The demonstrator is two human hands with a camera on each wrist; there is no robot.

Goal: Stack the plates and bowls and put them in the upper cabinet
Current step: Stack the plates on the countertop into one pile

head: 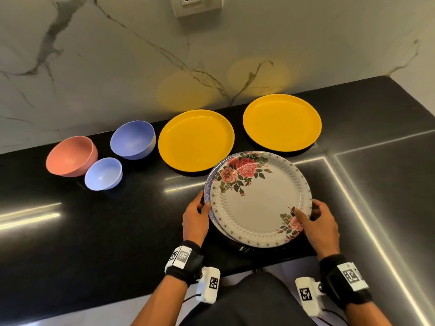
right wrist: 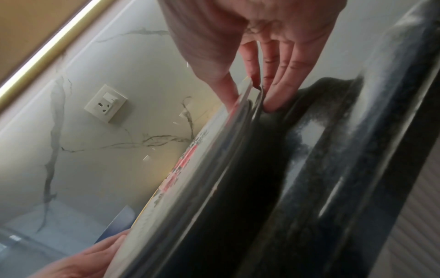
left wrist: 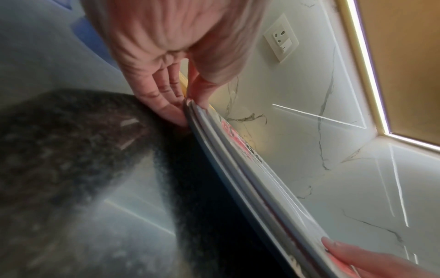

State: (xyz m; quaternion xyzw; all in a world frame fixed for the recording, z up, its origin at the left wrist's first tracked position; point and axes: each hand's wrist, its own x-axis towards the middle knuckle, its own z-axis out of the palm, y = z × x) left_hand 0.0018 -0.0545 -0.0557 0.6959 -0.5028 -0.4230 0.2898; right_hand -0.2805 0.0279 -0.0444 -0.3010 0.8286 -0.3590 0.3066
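Observation:
A white rose-patterned plate (head: pixel 256 201) lies on top of a blue-rimmed plate (head: pixel 213 178) in a small stack, held just above the black counter (head: pixel 94 227). My left hand (head: pixel 196 216) grips the stack's left rim, thumb on top and fingers under (left wrist: pixel 190 97). My right hand (head: pixel 316 222) grips the right rim the same way (right wrist: pixel 247 90). Two yellow plates (head: pixel 195 140) (head: pixel 282 122) lie behind the stack. Further left stand a pink bowl (head: pixel 71 156), a large blue bowl (head: pixel 133 140) and a small blue bowl (head: pixel 103 174).
The marble wall (head: pixel 117 67) with a socket (head: pixel 196 4) rises behind the counter. A steel drainboard (head: pixel 386 184) lies to the right. The lit underside of an upper cabinet (left wrist: pixel 404 65) shows in the wrist views.

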